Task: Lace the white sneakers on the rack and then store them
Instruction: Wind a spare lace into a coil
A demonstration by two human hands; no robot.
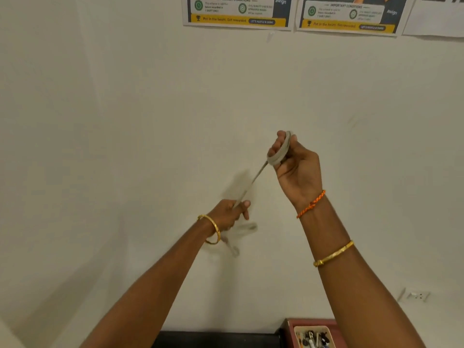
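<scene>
Grey-white lace runs taut on a slant between the two raised hands, in front of the bare wall. From the head view, the right hand is the higher one; its grip is curled round several coils of lace wound over the fingers. The left hand sits lower and to the left, pinching the straight run, with a blurred loose tail dangling beneath it. So the lace's long axis climbs from the left grip up to the right, and the free end lies nearest the left hand. I'd judge the lace is being unwound or sorted before threading. No sneakers or rack show here. Low down sit a dark desk edge and a box of small bits. Posters hang above.
</scene>
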